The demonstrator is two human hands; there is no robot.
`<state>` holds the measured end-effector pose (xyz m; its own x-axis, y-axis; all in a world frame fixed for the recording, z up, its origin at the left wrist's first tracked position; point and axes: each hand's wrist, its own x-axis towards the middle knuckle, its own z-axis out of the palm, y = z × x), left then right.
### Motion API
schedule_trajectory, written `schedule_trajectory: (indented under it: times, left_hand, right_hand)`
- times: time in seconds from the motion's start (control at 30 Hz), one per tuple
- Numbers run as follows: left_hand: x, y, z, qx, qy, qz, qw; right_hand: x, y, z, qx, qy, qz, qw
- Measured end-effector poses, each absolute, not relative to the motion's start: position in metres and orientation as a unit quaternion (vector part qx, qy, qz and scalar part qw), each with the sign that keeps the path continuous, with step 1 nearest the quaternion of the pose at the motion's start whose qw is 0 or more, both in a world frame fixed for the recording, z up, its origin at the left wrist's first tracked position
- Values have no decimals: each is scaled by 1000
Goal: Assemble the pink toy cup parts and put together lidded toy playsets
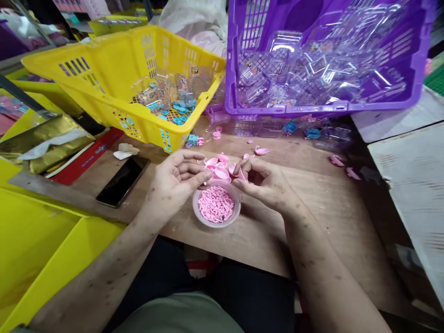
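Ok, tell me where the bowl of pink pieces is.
In the head view, the bowl stands on the table below centre, between the left hand and right hand, on the near side of the pink parts.

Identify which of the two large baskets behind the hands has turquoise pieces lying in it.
The yellow basket, on the left: turquoise pieces lie on its floor; the purple basket shows clear plastic containers instead.

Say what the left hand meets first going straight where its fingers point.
Most likely the pink pieces, just ahead of the left hand. Height is unclear, so it might pass above them.
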<state>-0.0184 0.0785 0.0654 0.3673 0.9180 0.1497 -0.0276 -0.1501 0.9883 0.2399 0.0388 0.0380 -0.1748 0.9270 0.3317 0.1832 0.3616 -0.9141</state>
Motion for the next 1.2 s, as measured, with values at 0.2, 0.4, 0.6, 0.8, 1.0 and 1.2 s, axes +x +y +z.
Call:
schedule_trajectory:
  times: [0.2,0.4,0.6,0.8,1.0,1.2]
  left_hand:
    - [-16,78,60,626,350,460,524]
    - [-13,73,62,613,348,462,539]
    - [-17,73,65,545,347,398,651]
    - [-23,69,74,531,334,325,707]
    - [-22,64,74,635,317,438,552]
    - [-24,63,78,682,313,381,540]
  right_hand:
    - [235,30,48,-370,-717,372,459]
    - [234,28,51,-322,-744,346,473]
    - [231,32,48,-274,-751,325,506]
    - [228,31,46,-275,-748,338,500]
    - [226,25,45,-272,-709,409,506]
    - [228,27,44,-275,-738,373,490]
